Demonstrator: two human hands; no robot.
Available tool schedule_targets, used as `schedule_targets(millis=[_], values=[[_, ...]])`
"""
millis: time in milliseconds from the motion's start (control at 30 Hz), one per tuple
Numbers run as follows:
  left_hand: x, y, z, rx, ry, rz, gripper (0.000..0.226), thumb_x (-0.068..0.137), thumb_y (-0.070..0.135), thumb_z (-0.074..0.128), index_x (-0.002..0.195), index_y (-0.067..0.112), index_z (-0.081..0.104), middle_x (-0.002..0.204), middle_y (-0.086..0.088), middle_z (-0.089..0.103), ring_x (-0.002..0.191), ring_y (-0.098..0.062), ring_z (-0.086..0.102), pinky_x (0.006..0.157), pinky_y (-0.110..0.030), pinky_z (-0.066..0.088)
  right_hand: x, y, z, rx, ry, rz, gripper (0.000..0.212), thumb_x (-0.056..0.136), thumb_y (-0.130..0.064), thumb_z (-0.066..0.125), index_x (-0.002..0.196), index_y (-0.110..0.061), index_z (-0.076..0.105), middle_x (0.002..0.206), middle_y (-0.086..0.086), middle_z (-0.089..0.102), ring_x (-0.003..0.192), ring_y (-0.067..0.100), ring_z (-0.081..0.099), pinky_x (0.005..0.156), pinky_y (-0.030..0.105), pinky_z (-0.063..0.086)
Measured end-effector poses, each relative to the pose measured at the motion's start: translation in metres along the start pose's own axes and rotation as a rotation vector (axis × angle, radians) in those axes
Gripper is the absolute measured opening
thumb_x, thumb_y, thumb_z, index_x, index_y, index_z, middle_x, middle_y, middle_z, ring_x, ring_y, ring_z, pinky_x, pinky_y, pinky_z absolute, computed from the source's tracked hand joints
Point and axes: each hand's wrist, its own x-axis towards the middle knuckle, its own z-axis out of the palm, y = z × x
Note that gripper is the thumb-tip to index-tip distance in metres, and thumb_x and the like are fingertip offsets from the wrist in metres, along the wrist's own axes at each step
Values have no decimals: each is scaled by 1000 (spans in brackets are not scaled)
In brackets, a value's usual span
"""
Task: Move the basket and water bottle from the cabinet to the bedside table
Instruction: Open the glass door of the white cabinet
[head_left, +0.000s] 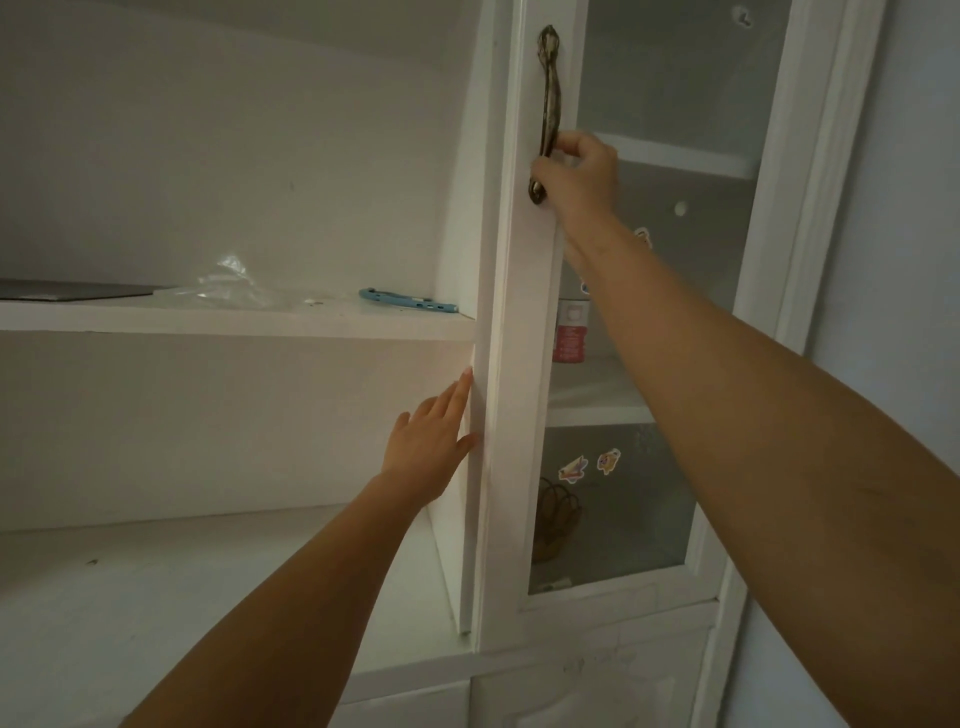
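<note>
I am gripping the door handle with my right hand, fingers closed around its lower end, while my left hand is lying flat and open against the cabinet post. Behind the glass door, the basket is sitting on the lower shelf and the water bottle one shelf above. I am judging a steady, straight pull best, bracing the frame so nothing inside rattles.
</note>
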Motion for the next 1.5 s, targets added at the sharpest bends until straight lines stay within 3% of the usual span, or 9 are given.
schedule_targets(millis=[67,233,667,933,1133,1233,1300,1500], values=[[3,2,1,-28,-17,-22,79,93,44,43,146,23,-11,157,-1,19,142,-24,26,115,-50,27,-3,-2,-1,86,-41,17,28,77,-1,58,104,-8,60,105,7,58,77,9,57,56,13,48],[6,1,4,-110,-35,-49,84,91,42,49,146,26,-13,155,-3,25,141,-26,29,114,-54,26,-11,-4,-6,180,-95,24,32,78,10,51,107,-3,56,81,-2,58,67,5,53,51,10,45],[5,3,4,-159,-42,-78,79,94,40,44,144,30,-16,158,-2,15,145,-25,15,117,-55,17,-12,-17,-4,138,-130,100,23,79,8,51,96,-6,48,72,-1,50,58,7,45,45,11,40],[9,-3,4,-112,-66,-71,82,93,45,42,137,33,-27,159,1,10,146,-23,9,116,-58,8,-9,-16,-1,111,-129,113,22,77,2,60,89,-12,48,76,1,52,68,11,50,65,26,45],[8,-4,6,-47,-42,-57,79,94,47,38,126,35,-33,159,1,8,147,-20,2,116,-58,-1,-12,-18,-2,93,-94,94,23,76,3,60,91,-10,48,79,2,52,72,14,51,68,29,46],[6,-1,7,-90,-33,-71,81,95,41,42,133,33,-29,158,0,13,146,-20,6,116,-57,2,-21,-24,-13,111,-2,32,23,75,1,59,85,-15,47,77,0,52,68,13,50,62,25,45],[4,3,7,-134,-19,-94,80,95,36,44,141,31,-21,157,-2,18,146,-21,10,117,-56,4,-30,-31,-26,122,16,-7,23,77,-1,59,91,-14,48,79,-2,53,70,11,52,63,21,47],[0,12,5,-152,27,-133,78,95,32,46,145,29,-14,151,-7,33,142,-25,27,117,-56,12,-41,-43,-41,108,-97,50,34,78,-3,61,108,-9,49,91,0,57,82,14,56,78,28,51]])
